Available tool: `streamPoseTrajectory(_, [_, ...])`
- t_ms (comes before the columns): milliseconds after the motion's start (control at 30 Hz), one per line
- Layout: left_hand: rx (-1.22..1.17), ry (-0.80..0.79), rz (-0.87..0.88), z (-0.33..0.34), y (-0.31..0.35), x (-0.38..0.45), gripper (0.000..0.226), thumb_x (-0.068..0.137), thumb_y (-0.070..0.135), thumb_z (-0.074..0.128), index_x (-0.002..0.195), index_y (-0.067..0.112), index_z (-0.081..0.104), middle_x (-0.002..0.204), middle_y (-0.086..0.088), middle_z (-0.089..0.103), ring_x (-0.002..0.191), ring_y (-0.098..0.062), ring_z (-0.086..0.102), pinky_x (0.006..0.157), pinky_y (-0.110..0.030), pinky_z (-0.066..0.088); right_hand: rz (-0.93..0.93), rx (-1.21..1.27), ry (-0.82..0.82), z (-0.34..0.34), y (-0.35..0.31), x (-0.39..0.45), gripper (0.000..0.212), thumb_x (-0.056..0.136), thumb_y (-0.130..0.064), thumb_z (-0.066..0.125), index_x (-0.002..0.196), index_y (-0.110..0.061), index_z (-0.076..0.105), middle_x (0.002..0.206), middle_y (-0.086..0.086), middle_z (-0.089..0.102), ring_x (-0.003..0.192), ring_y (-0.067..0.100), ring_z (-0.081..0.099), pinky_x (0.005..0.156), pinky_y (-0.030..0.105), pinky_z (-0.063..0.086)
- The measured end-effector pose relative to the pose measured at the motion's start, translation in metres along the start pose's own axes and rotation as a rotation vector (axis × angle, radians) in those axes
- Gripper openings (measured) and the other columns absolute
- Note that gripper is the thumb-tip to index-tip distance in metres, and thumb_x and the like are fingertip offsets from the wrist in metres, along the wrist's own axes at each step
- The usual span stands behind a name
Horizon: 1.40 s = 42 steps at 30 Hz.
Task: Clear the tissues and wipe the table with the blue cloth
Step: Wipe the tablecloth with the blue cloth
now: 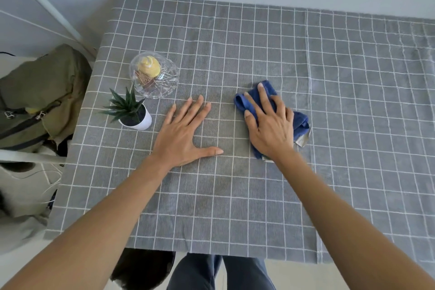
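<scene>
Right hand (268, 125) flat on the blue cloth (299, 122), fingers straight and spread, pressing it down onto the table (353, 101); cloth bunched under the palm, one folded end poking out past the fingertips toward the wall, the other end trailing out by the wrist with a pale tag or hem showing

Left hand (183, 134) flat on the grey checked tablecloth just beside the right, fingers straight and fanned wide, thumb stretched out toward the cloth, holding nothing, apart from the cloth

Cloth near the middle of the table, a little right of centre

On the left part of the table, a small potted plant (131, 113) in a white pot, spiky green leaves, near the left fingertips but not touching; just behind it, a clear cut-glass dish (154, 75) with something yellow and something brownish inside, hard to tell what

Off the table's left edge, an olive-green bag (40, 92) on a white chair or shelf

Below the near edge, dark trousers (219, 273) of the person standing at the table
</scene>
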<state>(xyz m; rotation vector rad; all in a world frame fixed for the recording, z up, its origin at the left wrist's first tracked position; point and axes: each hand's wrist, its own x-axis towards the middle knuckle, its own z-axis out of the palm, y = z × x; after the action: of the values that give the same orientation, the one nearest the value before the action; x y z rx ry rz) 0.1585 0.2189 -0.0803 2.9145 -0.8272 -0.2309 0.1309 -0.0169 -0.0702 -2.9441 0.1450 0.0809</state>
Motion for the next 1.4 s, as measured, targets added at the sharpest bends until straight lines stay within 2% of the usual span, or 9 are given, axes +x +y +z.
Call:
streamPoseTrajectory(200, [-0.016,0.002,-0.002,0.0,0.0,0.001,0.113,0.065,0.096,0.023,0.154,0.029,0.002,0.162,0.006,-0.004,0.148,-0.014,-0.004,0.12,-0.044,-0.002,-0.13,0.03,-0.047,0.011,-0.02,-0.037,0.053,0.098,-0.052,0.019,0.149,-0.039,0.02,0.16,-0.011,0.007,0.146,0.019,0.01,0.11,0.045,0.011])
streamPoseTrajectory(333, [-0.023,0.0,0.001,-0.001,0.001,0.002,0.112,0.066,0.096,0.021,0.154,0.028,0.002,0.161,0.006,-0.004,0.148,-0.013,-0.005,0.119,-0.044,-0.004,-0.135,0.054,-0.074,0.006,-0.008,-0.019,0.051,0.099,-0.048,0.019,0.149,-0.043,0.015,0.159,-0.013,0.002,0.148,0.015,-0.002,0.117,0.046,0.002])
streamPoseTrajectory(500, [-0.015,-0.004,0.002,0.0,0.0,-0.001,0.113,0.066,0.096,0.021,0.154,0.028,0.001,0.161,0.006,-0.006,0.148,-0.014,-0.005,0.12,-0.044,-0.003,-0.087,0.065,-0.049,0.008,-0.019,-0.025,0.052,0.1,-0.046,0.02,0.15,-0.039,0.016,0.16,-0.013,0.002,0.147,0.015,0.003,0.115,0.045,0.007])
streamPoseTrajectory(667, [-0.022,-0.007,0.007,-0.001,0.0,0.0,0.114,0.064,0.096,0.019,0.154,0.028,0.002,0.161,0.006,-0.005,0.148,-0.014,-0.003,0.12,-0.045,-0.002,-0.256,0.036,-0.104,0.008,-0.015,-0.043,0.054,0.098,-0.05,0.016,0.15,-0.037,0.019,0.159,-0.013,0.004,0.147,0.015,0.01,0.114,0.045,0.016])
streamPoseTrajectory(900, [-0.018,-0.02,0.018,0.0,-0.002,0.0,0.107,0.071,0.092,0.019,0.154,0.028,-0.002,0.161,0.005,-0.007,0.148,-0.015,-0.007,0.119,-0.045,-0.005,0.202,0.101,0.019,0.001,0.029,-0.033,0.054,0.097,-0.046,0.017,0.15,-0.038,0.019,0.16,-0.011,0.008,0.147,0.017,0.008,0.115,0.048,0.013])
streamPoseTrajectory(1067, [-0.208,-0.013,-0.065,-0.003,-0.002,-0.01,0.062,0.097,0.057,0.006,0.152,0.029,-0.003,0.16,0.006,-0.012,0.147,-0.011,-0.012,0.12,-0.044,-0.006,0.253,0.113,-0.007,0.004,0.008,-0.043,0.052,0.099,-0.046,0.02,0.15,-0.038,0.017,0.16,-0.011,0.005,0.146,0.021,0.01,0.113,0.049,0.011])
streamPoseTrajectory(1200, [-0.26,0.06,-0.177,0.001,-0.007,-0.054,0.055,0.102,0.039,0.011,0.154,0.022,0.006,0.16,0.006,-0.004,0.148,-0.01,-0.008,0.121,-0.04,-0.004,0.158,0.13,-0.027,0.006,-0.026,-0.067,0.052,0.098,-0.047,0.021,0.149,-0.038,0.022,0.16,-0.011,0.008,0.145,0.019,0.014,0.111,0.049,0.017])
streamPoseTrajectory(1300, [-0.255,0.067,-0.245,0.003,-0.015,-0.082,0.054,0.101,0.034,0.014,0.153,0.02,0.008,0.16,0.006,-0.001,0.147,-0.008,-0.006,0.121,-0.039,-0.002,-0.029,0.134,-0.067,0.015,-0.07,-0.1,0.052,0.098,-0.047,0.024,0.148,-0.036,0.028,0.159,-0.01,0.014,0.143,0.018,0.017,0.108,0.048,0.023])
streamPoseTrajectory(1400, [-0.201,0.06,-0.25,0.006,-0.02,-0.094,0.053,0.102,0.033,0.014,0.153,0.022,0.008,0.161,0.006,0.001,0.148,-0.01,-0.002,0.12,-0.041,0.0,-0.255,0.095,-0.111,0.025,-0.09,-0.123,0.051,0.098,-0.048,0.027,0.148,-0.035,0.029,0.159,-0.011,0.014,0.143,0.018,0.017,0.108,0.043,0.016])
